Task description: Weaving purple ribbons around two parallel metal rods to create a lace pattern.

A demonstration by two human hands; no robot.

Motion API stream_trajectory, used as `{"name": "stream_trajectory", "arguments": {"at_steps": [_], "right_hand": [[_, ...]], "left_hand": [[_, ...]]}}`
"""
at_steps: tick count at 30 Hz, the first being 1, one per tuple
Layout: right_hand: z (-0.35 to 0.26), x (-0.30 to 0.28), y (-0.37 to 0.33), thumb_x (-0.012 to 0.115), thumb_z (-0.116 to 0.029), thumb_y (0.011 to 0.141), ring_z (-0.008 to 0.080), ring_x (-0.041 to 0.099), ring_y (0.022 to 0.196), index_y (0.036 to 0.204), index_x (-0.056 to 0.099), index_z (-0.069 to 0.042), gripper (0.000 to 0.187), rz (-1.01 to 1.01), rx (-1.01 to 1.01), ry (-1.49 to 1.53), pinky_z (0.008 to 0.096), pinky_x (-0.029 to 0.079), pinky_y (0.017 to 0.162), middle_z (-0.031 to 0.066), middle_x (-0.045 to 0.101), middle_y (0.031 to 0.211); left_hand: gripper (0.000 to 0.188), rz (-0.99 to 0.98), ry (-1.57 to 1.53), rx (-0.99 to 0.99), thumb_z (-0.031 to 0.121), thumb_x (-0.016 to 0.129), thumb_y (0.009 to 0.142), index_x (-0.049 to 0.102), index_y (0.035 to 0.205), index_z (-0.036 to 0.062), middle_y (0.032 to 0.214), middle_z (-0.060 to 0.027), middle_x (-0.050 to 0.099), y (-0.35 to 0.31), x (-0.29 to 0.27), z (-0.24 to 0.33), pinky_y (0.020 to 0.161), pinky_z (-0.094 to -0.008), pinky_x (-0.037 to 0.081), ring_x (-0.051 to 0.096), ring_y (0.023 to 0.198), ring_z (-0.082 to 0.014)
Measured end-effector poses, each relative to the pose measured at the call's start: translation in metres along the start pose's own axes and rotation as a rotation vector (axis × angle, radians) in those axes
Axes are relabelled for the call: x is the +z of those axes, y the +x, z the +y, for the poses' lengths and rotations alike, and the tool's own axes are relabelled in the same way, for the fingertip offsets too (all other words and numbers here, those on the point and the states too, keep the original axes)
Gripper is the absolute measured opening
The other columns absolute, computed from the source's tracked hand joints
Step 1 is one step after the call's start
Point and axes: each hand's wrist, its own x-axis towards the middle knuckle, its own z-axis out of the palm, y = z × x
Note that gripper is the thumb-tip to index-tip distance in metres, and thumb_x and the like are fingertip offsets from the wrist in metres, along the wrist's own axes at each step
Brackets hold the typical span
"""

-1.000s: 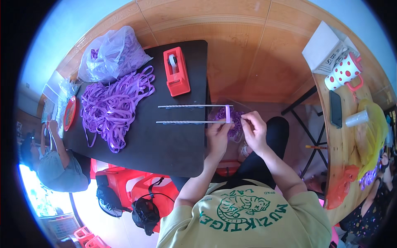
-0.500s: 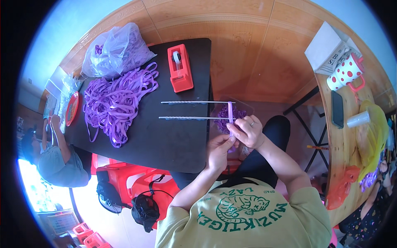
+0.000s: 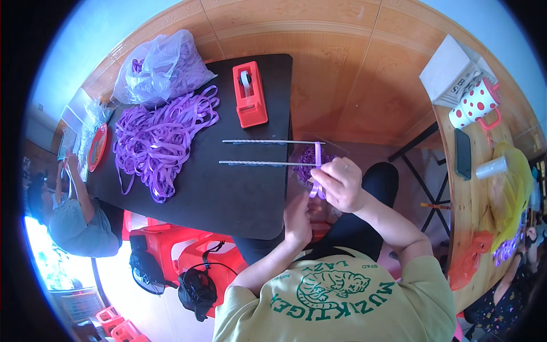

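Note:
Two thin metal rods (image 3: 256, 163) lie across the dark table and jut past its right edge. A purple ribbon (image 3: 318, 153) spans them near their ends, and its lower part bends into a small loop below. My right hand (image 3: 340, 185) is closed, pinching this ribbon just under the nearer rod. Beside the table's near right corner, my left hand (image 3: 298, 219) is apart from the ribbon, its fingers loosely extended and partly hidden. Beneath the rods, a clear container holds purple ribbon pieces (image 3: 305, 172). A tangled heap of purple ribbon (image 3: 156, 139) covers the table's left part.
A red tape dispenser (image 3: 249, 96) and a plastic bag of ribbon (image 3: 162, 68) sit on the dark table (image 3: 239, 205). Red stools (image 3: 211, 256) stand along its near side. The wooden table at right bears a phone (image 3: 463, 154) and a dotted cup (image 3: 474, 108). Other people sit at far left and right.
My left hand has let go of the ribbon and moved slightly down and left. My right hand stays on the ribbon, whose lower end now forms a loop.

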Motion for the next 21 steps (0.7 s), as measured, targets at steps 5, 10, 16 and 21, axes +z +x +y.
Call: {"name": "stream_trajectory", "arguments": {"at_steps": [5, 10, 16, 21], "right_hand": [[0.027, 0.001, 0.027, 0.068, 0.001, 0.075, 0.0147, 0.051, 0.060, 0.079, 0.063, 0.003, 0.007, -0.002, 0.541, 0.550, 0.0267, 0.038, 0.053, 0.0054, 0.053, 0.070], [0.068, 0.011, 0.044, 0.072, -0.005, 0.079, 0.0033, 0.039, 0.054, 0.068, 0.064, -0.006, 0.014, -0.097, 1.139, 1.154, 0.0195, 0.028, 0.051, -0.0037, 0.052, 0.065], [0.076, 0.017, 0.039, 0.074, -0.001, 0.075, 0.0037, 0.041, 0.053, 0.065, 0.061, -0.009, 0.017, -0.042, 1.365, 1.281, 0.0191, 0.031, 0.050, -0.0039, 0.052, 0.062], [0.077, 0.022, 0.038, 0.078, -0.003, 0.071, 0.0032, 0.040, 0.050, 0.065, 0.061, -0.008, 0.018, -0.002, 1.355, 1.239, 0.0191, 0.030, 0.047, -0.0015, 0.056, 0.062]], "left_hand": [[0.018, 0.020, 0.203, 0.069, 0.011, 0.057, 0.091, 0.062, 0.106, 0.0025, 0.091, -0.0037, 0.065, 0.035, -0.007, -0.016, 0.068, -0.0209, 0.045, 0.059, 0.076, -0.0084], [0.017, -0.002, 0.176, 0.186, 0.011, 0.060, 0.089, 0.063, 0.103, 0.0020, 0.089, -0.0038, 0.066, 0.069, 0.014, -0.008, 0.066, -0.0189, 0.043, 0.060, 0.074, -0.0085], [0.016, 0.012, 0.153, 0.268, 0.007, 0.059, 0.087, 0.064, 0.102, 0.0014, 0.086, -0.0027, 0.065, 0.087, 0.021, -0.001, 0.064, -0.0186, 0.042, 0.058, 0.069, -0.0071], [0.017, -0.017, 0.143, 0.268, 0.006, 0.058, 0.087, 0.063, 0.102, 0.0002, 0.086, -0.0027, 0.065, 0.090, 0.023, 0.003, 0.063, -0.0184, 0.041, 0.057, 0.070, -0.0062]]}}
